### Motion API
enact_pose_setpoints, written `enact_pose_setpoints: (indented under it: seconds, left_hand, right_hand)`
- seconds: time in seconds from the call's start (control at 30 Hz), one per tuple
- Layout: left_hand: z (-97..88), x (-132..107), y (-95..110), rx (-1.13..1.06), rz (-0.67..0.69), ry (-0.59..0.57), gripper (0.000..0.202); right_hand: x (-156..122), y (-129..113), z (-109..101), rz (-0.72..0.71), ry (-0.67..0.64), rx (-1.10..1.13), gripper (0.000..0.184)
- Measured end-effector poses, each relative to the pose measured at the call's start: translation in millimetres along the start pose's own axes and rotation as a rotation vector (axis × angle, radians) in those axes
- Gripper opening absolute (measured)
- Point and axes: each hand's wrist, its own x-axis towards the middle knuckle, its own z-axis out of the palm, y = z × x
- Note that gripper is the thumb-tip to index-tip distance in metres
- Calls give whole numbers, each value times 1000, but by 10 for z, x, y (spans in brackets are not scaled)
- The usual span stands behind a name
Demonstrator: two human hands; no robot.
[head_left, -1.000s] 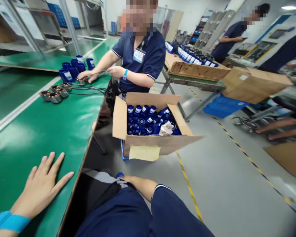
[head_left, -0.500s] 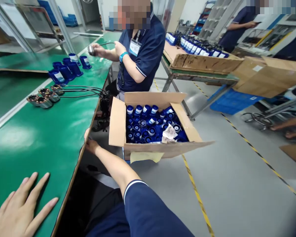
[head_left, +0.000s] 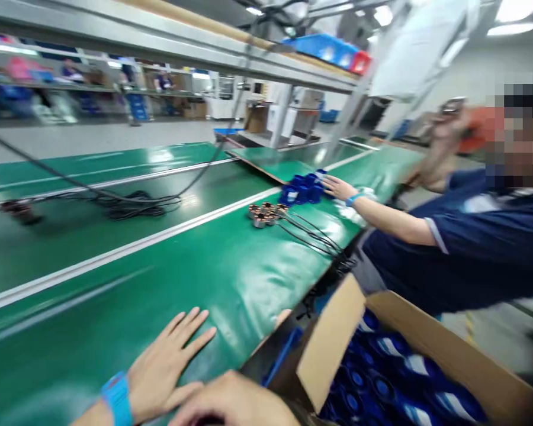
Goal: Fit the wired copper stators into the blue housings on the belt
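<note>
My left hand [head_left: 169, 355], with a light-blue wristband, lies flat on the green tabletop [head_left: 128, 296], fingers spread and holding nothing. Close beside it, at the lower edge of the head view, my right hand [head_left: 240, 403] appears curled. Its fingers are mostly cut off and blurred, so I cannot make out what it holds, if anything. Farther along the bench stand several copper-wound motor stators [head_left: 260, 220], their black cables [head_left: 311, 235] trailing over the edge. Behind them is a cluster of blue housings [head_left: 293, 192]. An open cardboard box [head_left: 331, 349] of blue housings [head_left: 384, 387] sits at lower right.
A co-worker in a dark-blue shirt [head_left: 462, 248] sits across the box, one hand [head_left: 337, 188] at the blue housings, the other raised with a metallic part [head_left: 452, 106]. Coiled cable [head_left: 137, 206] lies on the bench's far side. A metal rail [head_left: 177, 56] runs overhead.
My view has swung left and up. My right hand has come from the bench edge toward my left hand. The co-worker now reaches to the blue housings while raising the metallic part.
</note>
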Motion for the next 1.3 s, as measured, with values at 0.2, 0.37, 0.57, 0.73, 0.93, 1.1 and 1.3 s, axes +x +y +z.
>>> enact_pose_setpoints:
  seconds: [0.2,0.37,0.57,0.73,0.93,1.1,1.3]
  left_hand:
    - [-71,-24,84,-376,-50,-162,84]
    - [-92,-199,232,-512,-46,-129,75]
    - [-33,-511,175,-238,89,-4,40]
    - [269,-472,117,-134,45,190,20]
    - [-282,-975,-617,58,-745,108,39]
    - [-237,-1488,-1040,455,-887,37,43]
    - [202,-1531,-1072,384,-859,262,40]
  right_hand:
    - [490,168,-192,84,422,-194,29]
    - [721,287,-413,107,243,-413,32]
    - [2051,114,-787,-48,9,-894,57]
    - [3689,307,-1210,28,-50,-1254,99]
    - [4972,671,-1463,83,12,-1355,119]
    - [5614,866,-1626,235,38,-1301,124]
    - [5820,774,-1848,398,96,-1170,70]
